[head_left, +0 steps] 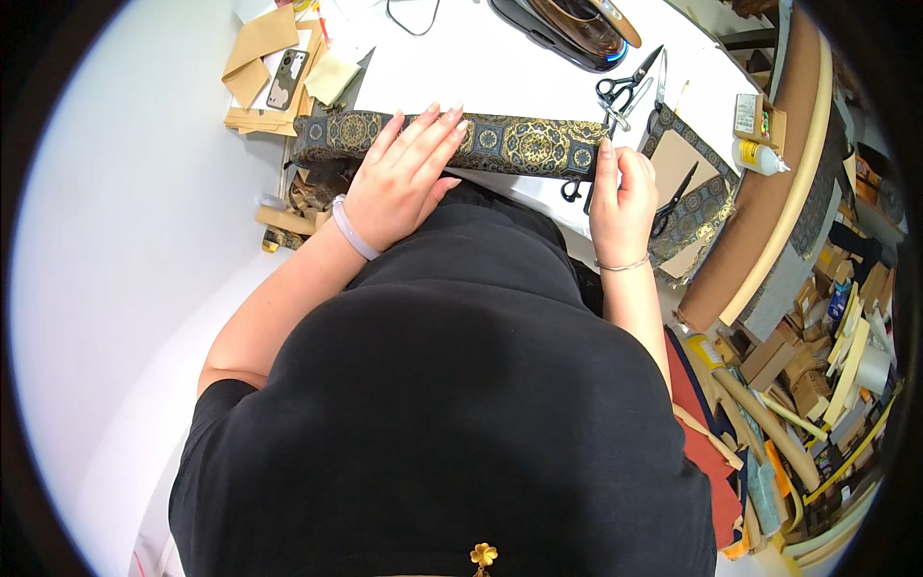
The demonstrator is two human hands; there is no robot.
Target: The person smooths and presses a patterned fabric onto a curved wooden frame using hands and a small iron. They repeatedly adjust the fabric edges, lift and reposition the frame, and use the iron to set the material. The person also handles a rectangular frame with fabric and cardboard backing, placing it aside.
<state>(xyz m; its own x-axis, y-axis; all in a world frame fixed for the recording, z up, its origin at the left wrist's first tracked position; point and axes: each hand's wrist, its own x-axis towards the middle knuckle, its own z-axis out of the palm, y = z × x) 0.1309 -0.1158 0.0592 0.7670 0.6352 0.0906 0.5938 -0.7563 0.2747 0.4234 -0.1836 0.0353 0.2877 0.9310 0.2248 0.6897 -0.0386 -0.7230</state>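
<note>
**Holding a brocade-covered strip [510, 144] along the near edge of the worktop [510, 82]**

The strip, black with gold and grey medallions, lies crosswise at the worktop's near edge, and its left end seems to reach past the near left corner. The left hand [404, 178] rests over it left of the middle, four fingers stretched out with slight gaps, the thumb apart at the strip's near side. The right hand [623, 192] has its thumb against the right end and its other fingers curled; whether they pinch the strip from beneath, I cannot tell.

It looks light, soft on the surface yet fairly stiff along its length, perhaps over a firm core. The woven face should give some grip, though the metallic-looking threads could snag. The short ends and long edges seem the best places to take hold, with a flat palm supporting the middle.

Beside the right hand, near the right edge, lies a brocade-bordered tan panel [678, 154], with black scissors [676, 199] across it. Further along that edge are a white squeeze bottle [755, 156] and a small box [748, 113].

Toward the left edge, a phone [286, 79] lies on brown card pieces [260, 38] beside pale yellow paper [332, 79]. Farther off, black-handled shears [630, 83] point away, and a dark glossy device [577, 38] sits at the far edge.
</note>
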